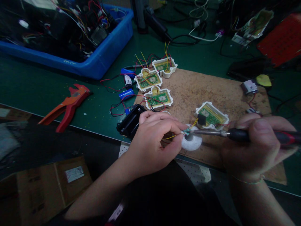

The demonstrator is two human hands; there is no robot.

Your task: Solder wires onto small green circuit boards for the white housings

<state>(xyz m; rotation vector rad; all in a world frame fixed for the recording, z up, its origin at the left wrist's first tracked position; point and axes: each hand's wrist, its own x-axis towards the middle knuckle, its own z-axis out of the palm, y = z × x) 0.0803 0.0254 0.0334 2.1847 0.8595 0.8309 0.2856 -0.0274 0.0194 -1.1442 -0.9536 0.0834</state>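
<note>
1. Two hands meet at lower centre of the frame. The left hand (152,141) is closed in a pinch on a small green board (187,131), from which a yellow wire (168,137) trails. The right hand (256,144) is wrapped shut around the handle of a soldering iron (211,133).
2. Step in hand, as judged: soldering a lead. The iron's tip touches the small green board, which sits over a white round pad (191,142) at the near edge of the brown work board (211,84).
3. Next move, as judged, calls for a steady pinch and a clean lift of the tip clear of the fingers just beside it.
4. One white-cased module (211,116) lies just behind the tip. Three more (158,98) sit at upper centre, and a black part (130,122) lies partly under the left hand.
5. Hard to make out: the joint itself, any solder, and the left fingertips' exact grip. The iron's handle is cut off at the right edge.
6. Well apart at left lie a red cutter (68,105) and a blue bin (105,53).
</note>
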